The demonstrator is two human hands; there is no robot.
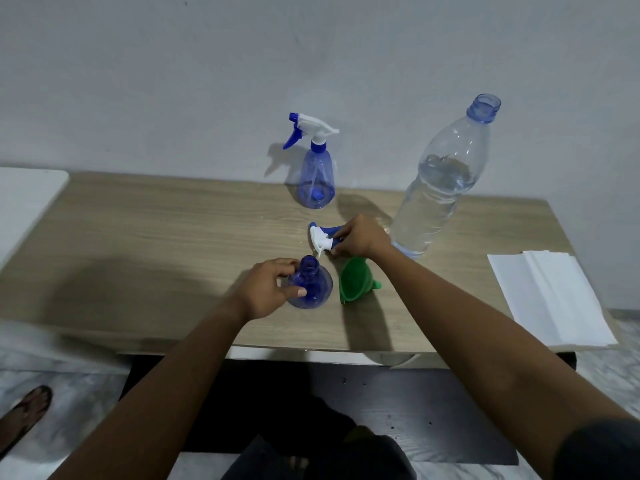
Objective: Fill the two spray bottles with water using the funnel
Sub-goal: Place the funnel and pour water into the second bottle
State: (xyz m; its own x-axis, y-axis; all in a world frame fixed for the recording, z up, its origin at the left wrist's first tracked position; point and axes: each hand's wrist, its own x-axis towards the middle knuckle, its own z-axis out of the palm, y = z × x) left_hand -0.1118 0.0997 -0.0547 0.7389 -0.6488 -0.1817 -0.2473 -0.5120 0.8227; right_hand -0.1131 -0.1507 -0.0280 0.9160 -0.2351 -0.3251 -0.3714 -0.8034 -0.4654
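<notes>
An uncapped blue spray bottle [311, 285] stands on the wooden table [156, 244], and my left hand [270, 289] grips its body from the left. Its white and blue spray head [322, 237] lies on the table just behind it, with my right hand [360, 237] pinching its blue collar. A green funnel [355, 280] lies on its side to the right of the open bottle. A second blue spray bottle [317, 174] with its head screwed on stands at the back. A tall clear water bottle [440, 188], uncapped and over half full, stands at the right.
A stack of white paper sheets [550, 299] lies at the table's right end. A white surface [24, 202] adjoins the table's left end. A foot in a sandal [26, 414] is on the floor at lower left. The wall runs right behind the table.
</notes>
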